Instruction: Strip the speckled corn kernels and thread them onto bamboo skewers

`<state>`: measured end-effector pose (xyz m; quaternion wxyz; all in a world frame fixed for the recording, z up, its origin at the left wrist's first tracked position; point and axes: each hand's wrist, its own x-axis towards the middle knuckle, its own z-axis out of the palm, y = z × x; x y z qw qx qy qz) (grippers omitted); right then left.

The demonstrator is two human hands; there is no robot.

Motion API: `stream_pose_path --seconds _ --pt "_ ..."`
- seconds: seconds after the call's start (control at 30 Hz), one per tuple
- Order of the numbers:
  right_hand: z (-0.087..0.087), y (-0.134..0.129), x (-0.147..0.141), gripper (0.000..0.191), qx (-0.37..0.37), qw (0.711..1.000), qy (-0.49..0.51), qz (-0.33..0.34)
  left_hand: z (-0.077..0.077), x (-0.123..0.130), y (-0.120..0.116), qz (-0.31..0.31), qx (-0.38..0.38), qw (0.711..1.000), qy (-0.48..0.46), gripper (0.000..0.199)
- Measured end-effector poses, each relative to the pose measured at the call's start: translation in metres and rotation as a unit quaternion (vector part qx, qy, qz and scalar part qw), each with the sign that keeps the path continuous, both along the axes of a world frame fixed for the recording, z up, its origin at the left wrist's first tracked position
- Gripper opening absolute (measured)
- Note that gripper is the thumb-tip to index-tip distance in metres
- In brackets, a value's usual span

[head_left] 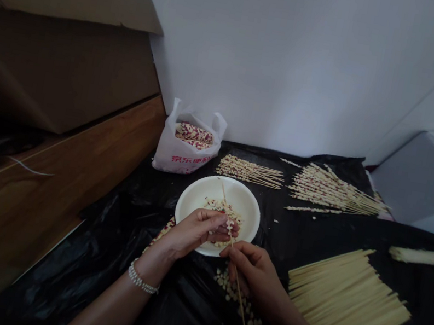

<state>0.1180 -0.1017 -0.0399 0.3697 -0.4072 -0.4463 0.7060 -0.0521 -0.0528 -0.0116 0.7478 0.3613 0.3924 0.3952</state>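
A thin bamboo skewer (240,294) with a few corn kernels (230,226) threaded on it slants over the front of a white bowl (190,197). My left hand (199,231), with a beaded bracelet at the wrist, is closed around the kernel-bearing part, thumb against fingers. My right hand (253,268) pinches the skewer lower down, and its bare end sticks out below. Loose pale and purple corn kernels (216,204) lie in the bowl, partly hidden by my left hand. More pale kernels (227,286) are scattered on the black plastic sheet under my right hand.
A white plastic bag (173,147) holds speckled corn cobs (194,133) behind the bowl. Kernel-filled skewers lie in a small pile (247,170) and a larger pile (316,187). Bare skewers (347,301) and a stripped cob (426,257) lie right. A cardboard box (63,59) stands left.
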Motion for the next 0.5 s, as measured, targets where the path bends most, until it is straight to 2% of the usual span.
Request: stream_pose_path --seconds 0.17,0.37,0.5 --pt "-0.0028 0.0008 0.0003 0.035 0.002 1.000 0.012 -0.003 0.0025 0.0016 0.0004 0.024 -0.025 0.999 -0.019 0.023" --pt "-0.0047 0.0016 0.0001 0.034 0.005 1.000 0.009 -0.005 0.0039 0.0017 0.0011 0.019 -0.030 0.999 -0.027 0.019" --pt "-0.0049 0.0023 0.0007 0.032 0.006 1.000 0.018 -0.007 0.0036 0.0014 0.0022 0.049 -0.039 0.998 -0.031 0.016"
